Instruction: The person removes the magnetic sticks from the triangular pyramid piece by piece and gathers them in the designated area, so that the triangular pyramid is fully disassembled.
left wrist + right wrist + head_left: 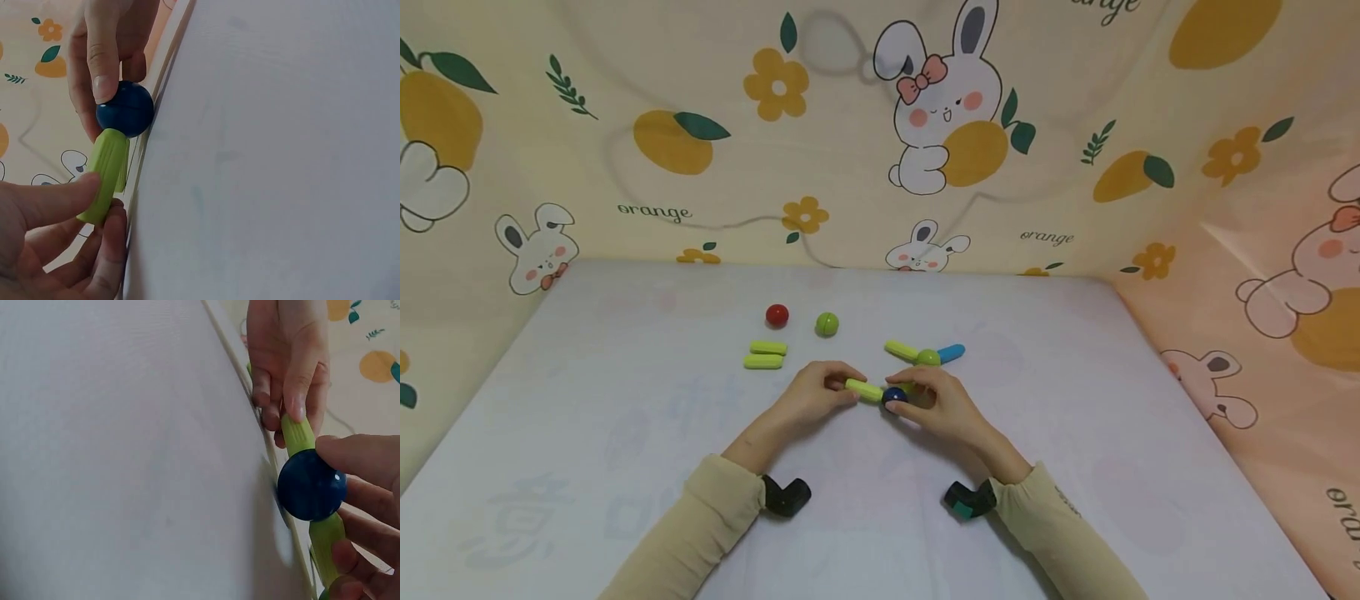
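Observation:
My left hand pinches a light green ribbed stick between thumb and fingers. The stick's other end meets a dark blue ball, which my right hand holds with thumb and fingers. From the ball's opposite side a second light green stick sticks out, partly covered by the right fingers in the right wrist view. In the left wrist view the blue ball shows a thin seam, and the right thumb presses on it.
Beyond the hands, a green ball joins a light green stick and a blue stick. Farther left lie a red ball, a grooved green ball and two light green sticks. A patterned curtain rises behind the white table.

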Motion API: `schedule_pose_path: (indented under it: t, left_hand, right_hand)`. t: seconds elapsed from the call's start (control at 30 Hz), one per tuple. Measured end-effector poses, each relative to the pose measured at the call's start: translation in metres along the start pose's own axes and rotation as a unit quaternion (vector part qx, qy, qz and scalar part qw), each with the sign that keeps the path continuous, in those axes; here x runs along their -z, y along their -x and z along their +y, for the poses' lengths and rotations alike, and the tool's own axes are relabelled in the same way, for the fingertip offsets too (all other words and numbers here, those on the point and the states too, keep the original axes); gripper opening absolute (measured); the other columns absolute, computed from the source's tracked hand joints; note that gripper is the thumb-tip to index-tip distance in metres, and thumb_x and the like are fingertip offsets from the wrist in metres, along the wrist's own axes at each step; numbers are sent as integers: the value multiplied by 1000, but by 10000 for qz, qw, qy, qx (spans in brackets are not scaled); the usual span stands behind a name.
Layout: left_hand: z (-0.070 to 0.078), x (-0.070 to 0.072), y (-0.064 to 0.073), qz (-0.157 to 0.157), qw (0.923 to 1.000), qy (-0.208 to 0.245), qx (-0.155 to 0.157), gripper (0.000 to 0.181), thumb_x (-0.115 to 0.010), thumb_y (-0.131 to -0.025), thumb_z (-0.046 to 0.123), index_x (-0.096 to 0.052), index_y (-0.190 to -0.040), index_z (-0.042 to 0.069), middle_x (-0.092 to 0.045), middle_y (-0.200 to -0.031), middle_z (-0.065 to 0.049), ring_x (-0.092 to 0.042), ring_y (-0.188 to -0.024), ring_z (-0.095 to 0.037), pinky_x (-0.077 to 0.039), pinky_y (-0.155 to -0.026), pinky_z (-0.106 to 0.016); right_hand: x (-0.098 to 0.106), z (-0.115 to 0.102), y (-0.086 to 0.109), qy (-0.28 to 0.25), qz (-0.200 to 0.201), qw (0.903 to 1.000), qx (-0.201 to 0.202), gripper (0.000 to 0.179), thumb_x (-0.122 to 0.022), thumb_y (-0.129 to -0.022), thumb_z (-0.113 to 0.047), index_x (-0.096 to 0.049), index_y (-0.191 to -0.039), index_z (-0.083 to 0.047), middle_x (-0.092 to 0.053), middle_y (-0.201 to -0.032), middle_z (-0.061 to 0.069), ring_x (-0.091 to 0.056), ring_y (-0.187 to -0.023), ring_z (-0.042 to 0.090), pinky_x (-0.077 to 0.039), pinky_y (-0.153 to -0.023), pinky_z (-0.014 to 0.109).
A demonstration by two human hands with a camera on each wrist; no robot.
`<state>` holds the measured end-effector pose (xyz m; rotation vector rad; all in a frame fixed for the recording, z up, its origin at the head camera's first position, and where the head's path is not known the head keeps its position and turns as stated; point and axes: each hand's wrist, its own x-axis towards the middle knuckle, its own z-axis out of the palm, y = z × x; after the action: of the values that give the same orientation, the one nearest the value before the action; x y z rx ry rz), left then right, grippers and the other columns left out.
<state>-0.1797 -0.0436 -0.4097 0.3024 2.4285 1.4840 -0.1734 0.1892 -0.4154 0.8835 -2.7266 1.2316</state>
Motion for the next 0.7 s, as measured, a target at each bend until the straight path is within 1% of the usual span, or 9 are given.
schedule_pose_path:
  t: [0.13, 0.23, 0.37, 0.53, 0.7]
  left_hand:
    - [-3, 2, -1, 98, 9998, 143, 134, 22, -66, -89, 12, -69, -111, 8, -67, -101, -5, -58, -87, -14, -45, -78, -26]
    - [-5, 4, -2, 139, 9991, 334, 222, 23, -65, -91, 14, -67, -112, 5, -68, -99, -7, -59, -83, -13, -46, -75, -23]
    - [-5, 5, -3, 162, 9978, 531, 364, 24, -65, -91, 15, -67, -111, 3, -69, -95, -8, -61, -80, -12, -48, -73, -23]
    - [-5, 6, -3, 189, 9975, 496, 470, 24, -68, -88, 16, -68, -109, 6, -67, -95, -7, -58, -81, -13, -46, -72, -21]
    - [-6, 7, -3, 125, 9976, 529, 429, 25, -69, -88, 15, -69, -112, 7, -63, -93, -6, -55, -80, -14, -44, -70, -22]
  right_hand:
    - [-2, -3, -1, -11, -18, 10000, -8, 34, -78, -81, -18, -70, -112, -9, -69, -107, 2, -54, -81, 20, -45, -71, 28]
    - [-5, -5, -3, 3, -6, 10000, -84, 34, -77, -81, -19, -70, -113, -9, -69, -103, 2, -51, -76, 17, -43, -66, 24]
    - [-8, -5, -5, 24, 36, 9998, -211, 33, -77, -81, -19, -70, -112, -10, -68, -98, 0, -49, -71, 13, -41, -62, 22]
    - [-10, -5, -6, -34, 56, 9996, -288, 32, -77, -81, -17, -71, -111, -11, -67, -95, 0, -48, -70, 13, -40, -61, 21]
    - [-10, -5, -6, -70, 36, 9995, -316, 31, -77, -81, -17, -71, -111, -11, -66, -94, 0, -48, -70, 13, -41, -61, 21]
